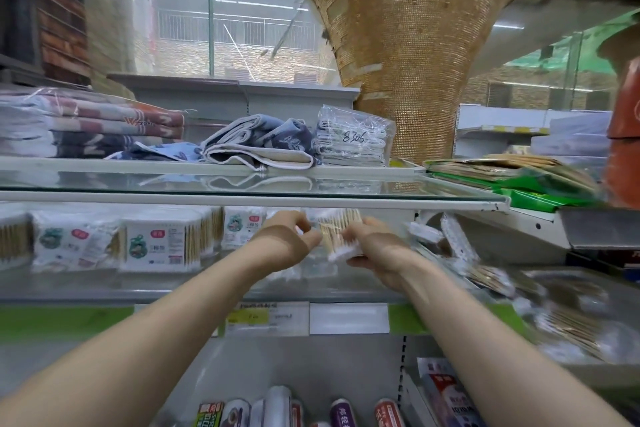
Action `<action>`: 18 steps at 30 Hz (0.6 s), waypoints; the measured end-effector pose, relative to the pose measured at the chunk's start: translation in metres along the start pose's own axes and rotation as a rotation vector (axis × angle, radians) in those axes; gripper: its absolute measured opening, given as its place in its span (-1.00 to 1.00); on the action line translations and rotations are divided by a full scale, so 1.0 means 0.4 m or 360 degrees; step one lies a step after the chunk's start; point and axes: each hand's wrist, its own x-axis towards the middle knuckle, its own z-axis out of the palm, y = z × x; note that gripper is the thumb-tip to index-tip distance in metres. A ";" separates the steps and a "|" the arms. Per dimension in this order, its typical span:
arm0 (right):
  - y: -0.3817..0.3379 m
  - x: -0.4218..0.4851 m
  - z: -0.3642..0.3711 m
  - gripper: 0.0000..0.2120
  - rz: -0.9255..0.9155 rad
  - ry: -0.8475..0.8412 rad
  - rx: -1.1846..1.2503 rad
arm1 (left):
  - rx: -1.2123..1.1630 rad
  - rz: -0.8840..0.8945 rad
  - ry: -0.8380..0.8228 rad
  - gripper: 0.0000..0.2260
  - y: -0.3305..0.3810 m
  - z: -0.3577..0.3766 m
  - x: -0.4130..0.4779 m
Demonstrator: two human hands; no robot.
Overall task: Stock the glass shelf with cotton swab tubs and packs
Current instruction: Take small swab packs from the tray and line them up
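Fingers (302,225) of left hand (289,241), right hand (376,243) grip blurred swab pack (341,231).

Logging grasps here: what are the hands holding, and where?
Both hold one cotton swab pack: left hand pinches its upper left edge, right hand grips its lower end.

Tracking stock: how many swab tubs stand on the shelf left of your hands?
4 tubs: one cut off at the left edge, two beside it, one further back by the left hand, which grips a pack with the right hand. More may be hidden behind.
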 end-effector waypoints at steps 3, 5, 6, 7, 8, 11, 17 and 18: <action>-0.009 0.006 0.062 -0.80 0.0045 -0.0126 0.0297 | -0.0419 -0.0047 0.0074 -0.80 -0.018 -0.003 -0.005; -0.001 0.022 0.090 -0.73 0.0032 -0.0101 0.0235 | -0.0546 -0.0008 0.0108 -0.89 -0.032 -0.005 -0.008; 0.003 0.026 0.098 -0.73 0.0008 -0.0068 0.0133 | -0.0581 0.0004 0.0113 -0.92 -0.038 -0.007 -0.013; 0.008 0.031 0.104 -0.72 -0.0016 -0.0045 0.0041 | -0.0616 0.0007 0.0113 -0.91 -0.045 -0.009 -0.015; 0.012 0.034 0.106 -0.69 -0.0028 -0.0033 0.0001 | -0.0651 0.0001 0.0095 -0.92 -0.052 -0.009 -0.014; 0.025 0.036 0.103 -0.64 -0.0095 0.0010 0.0061 | -0.0756 -0.0034 0.0048 -0.91 -0.066 -0.009 -0.007; 0.030 0.025 0.098 -0.59 -0.0299 0.0252 0.0001 | -0.0965 -0.0079 -0.0003 -0.96 -0.071 -0.005 0.000; 0.029 0.022 0.098 -0.58 -0.0290 0.0232 0.0029 | -0.1004 -0.0091 -0.0002 -0.97 -0.071 -0.004 0.001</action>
